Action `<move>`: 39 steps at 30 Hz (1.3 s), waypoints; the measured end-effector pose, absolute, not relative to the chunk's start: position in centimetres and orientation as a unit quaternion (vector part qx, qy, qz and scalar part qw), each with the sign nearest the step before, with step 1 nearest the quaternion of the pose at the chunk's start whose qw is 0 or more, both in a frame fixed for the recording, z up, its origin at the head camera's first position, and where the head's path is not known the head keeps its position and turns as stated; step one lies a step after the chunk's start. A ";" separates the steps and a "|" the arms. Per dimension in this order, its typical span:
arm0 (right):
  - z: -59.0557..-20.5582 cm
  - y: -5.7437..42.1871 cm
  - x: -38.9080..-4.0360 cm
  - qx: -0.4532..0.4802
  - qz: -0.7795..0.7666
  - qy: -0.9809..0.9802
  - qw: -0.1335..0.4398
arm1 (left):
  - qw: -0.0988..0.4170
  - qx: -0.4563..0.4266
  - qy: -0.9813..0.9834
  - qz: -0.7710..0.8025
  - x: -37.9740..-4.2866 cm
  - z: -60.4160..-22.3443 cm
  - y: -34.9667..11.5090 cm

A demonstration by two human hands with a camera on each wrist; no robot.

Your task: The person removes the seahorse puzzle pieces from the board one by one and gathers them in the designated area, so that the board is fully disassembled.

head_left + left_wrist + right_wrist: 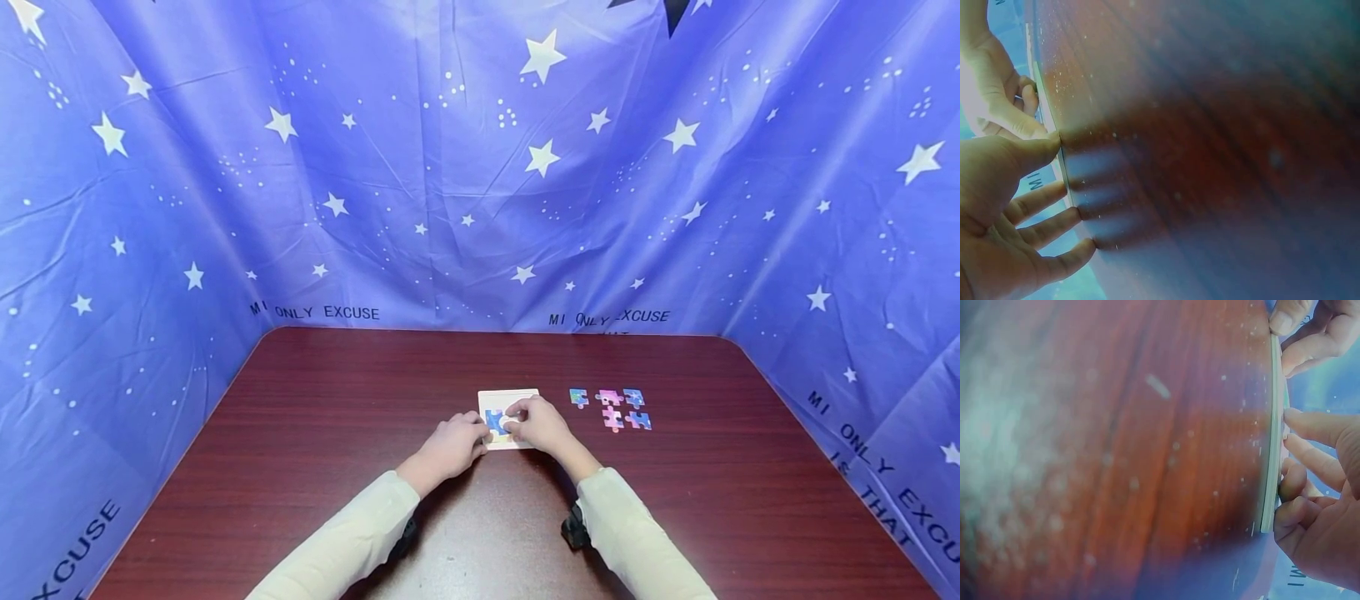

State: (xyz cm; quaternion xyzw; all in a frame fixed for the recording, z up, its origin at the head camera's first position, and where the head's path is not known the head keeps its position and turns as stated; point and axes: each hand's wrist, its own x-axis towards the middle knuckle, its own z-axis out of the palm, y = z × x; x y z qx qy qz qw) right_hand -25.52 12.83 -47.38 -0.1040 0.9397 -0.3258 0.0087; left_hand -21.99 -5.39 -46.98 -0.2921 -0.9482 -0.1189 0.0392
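Left hand: spread fingers brace the board at its left edge.
Right hand: apparently pinches the blue piece (fingertips partly hide it).
Pressing: best kept flat, square to the board's edges.

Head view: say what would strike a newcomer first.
The blue star-printed cloth likely leads, hanging behind the dark red wooden table. Next come the bare left hand and right hand at the white square board mid-table, then five multicoloured jigsaw pieces to its right.
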 end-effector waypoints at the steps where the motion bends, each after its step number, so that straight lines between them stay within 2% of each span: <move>1: -47.4 12.8 -25.5 -0.100 -0.329 0.939 0.012 | 0.038 -0.291 -0.949 -0.119 -22.0 -47.0 -5.4; 19: -47.4 12.5 -25.4 -0.057 -0.412 0.908 0.043 | 0.032 -0.290 -0.949 -0.119 -21.9 -47.1 -5.4; 39: -47.0 12.1 -25.4 -0.036 -0.508 0.860 0.041 | 0.030 -0.290 -0.949 -0.120 -22.2 -47.2 -5.4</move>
